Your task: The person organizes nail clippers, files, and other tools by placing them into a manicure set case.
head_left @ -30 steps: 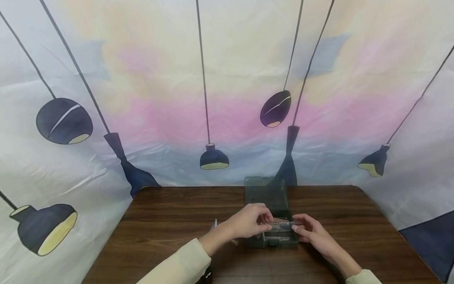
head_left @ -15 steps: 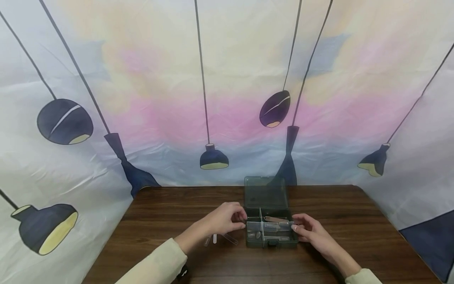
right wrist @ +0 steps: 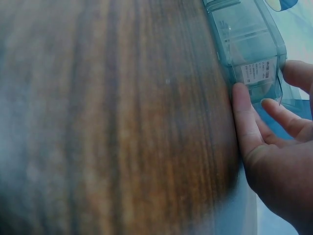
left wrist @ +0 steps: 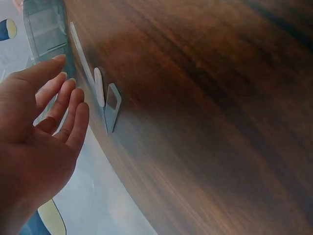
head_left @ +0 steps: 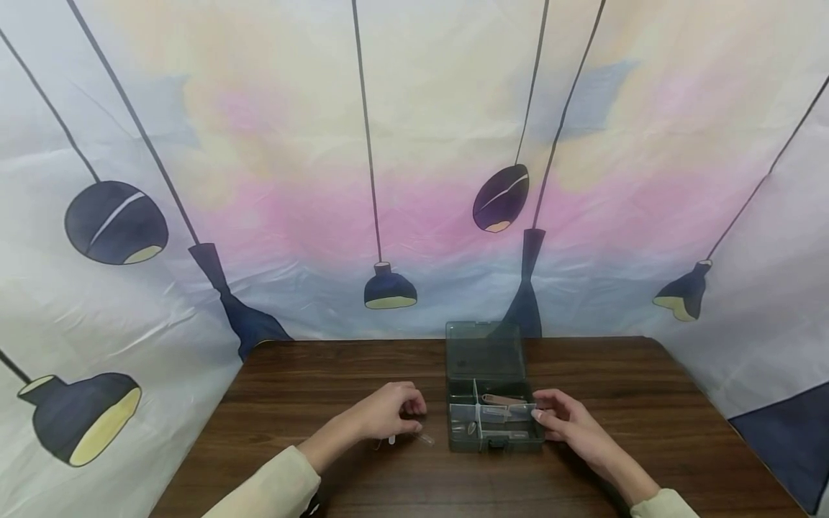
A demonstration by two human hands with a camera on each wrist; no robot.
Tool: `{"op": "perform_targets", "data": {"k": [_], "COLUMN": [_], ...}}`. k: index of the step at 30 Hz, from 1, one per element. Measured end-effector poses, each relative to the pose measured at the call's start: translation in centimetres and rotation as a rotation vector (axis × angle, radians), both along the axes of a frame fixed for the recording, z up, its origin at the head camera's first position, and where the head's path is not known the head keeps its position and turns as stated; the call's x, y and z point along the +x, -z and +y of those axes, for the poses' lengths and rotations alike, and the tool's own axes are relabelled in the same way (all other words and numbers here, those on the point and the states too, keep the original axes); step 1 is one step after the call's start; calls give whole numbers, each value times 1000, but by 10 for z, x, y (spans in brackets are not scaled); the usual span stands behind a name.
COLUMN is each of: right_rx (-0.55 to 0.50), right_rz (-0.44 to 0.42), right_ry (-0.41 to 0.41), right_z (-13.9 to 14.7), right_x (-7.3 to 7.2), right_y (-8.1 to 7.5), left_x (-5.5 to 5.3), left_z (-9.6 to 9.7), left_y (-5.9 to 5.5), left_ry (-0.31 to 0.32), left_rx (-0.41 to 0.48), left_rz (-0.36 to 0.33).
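Note:
An open, clear greenish plastic box point(head_left: 484, 352) with dividers stands on the table, its lid raised at the back. My right hand point(head_left: 571, 426) holds the box's right side, fingers and thumb at the wall beside a white label point(right wrist: 256, 72). Inside lie small flat pieces, among them a tan strip point(head_left: 504, 400). Left of the box, my left hand point(head_left: 391, 413) hovers with loosely bent fingers and nothing between them. Close by it on the table lie a white rounded strip point(left wrist: 99, 87), a clear flat piece point(left wrist: 113, 104) and another thin strip point(left wrist: 81, 51).
The dark wood-grain table point(head_left: 285, 403) ends at a fabric backdrop point(head_left: 311, 216) printed with hanging lamps. The box's raised lid reaches near the table's back edge. A pale sleeve point(head_left: 272, 482) covers the left forearm.
My left hand has moved from over the box leftward, to above the loose pieces on the table. My right hand has stayed at the box's right side.

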State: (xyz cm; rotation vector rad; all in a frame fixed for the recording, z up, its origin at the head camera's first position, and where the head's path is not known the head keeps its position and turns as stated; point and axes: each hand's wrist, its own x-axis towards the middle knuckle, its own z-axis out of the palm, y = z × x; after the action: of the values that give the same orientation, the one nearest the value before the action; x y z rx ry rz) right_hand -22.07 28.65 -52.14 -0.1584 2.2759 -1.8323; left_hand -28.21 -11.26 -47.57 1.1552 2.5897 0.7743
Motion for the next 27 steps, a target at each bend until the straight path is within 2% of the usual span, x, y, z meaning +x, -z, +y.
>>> {"op": "perform_targets", "data": {"k": [17,27], "right_rx": [-10,-9], "right_rz": [5,1], "right_ry": [-10,-10], "right_z": [-1,0], "right_x": [-1,0], "right_y": [-2,-1], "left_x": [3,3], "left_z": [-6,-5], "left_y": [8,11], "left_ry": [-1,-2], "left_rx": [-53,-27], "left_rz": [-31,-62]}}
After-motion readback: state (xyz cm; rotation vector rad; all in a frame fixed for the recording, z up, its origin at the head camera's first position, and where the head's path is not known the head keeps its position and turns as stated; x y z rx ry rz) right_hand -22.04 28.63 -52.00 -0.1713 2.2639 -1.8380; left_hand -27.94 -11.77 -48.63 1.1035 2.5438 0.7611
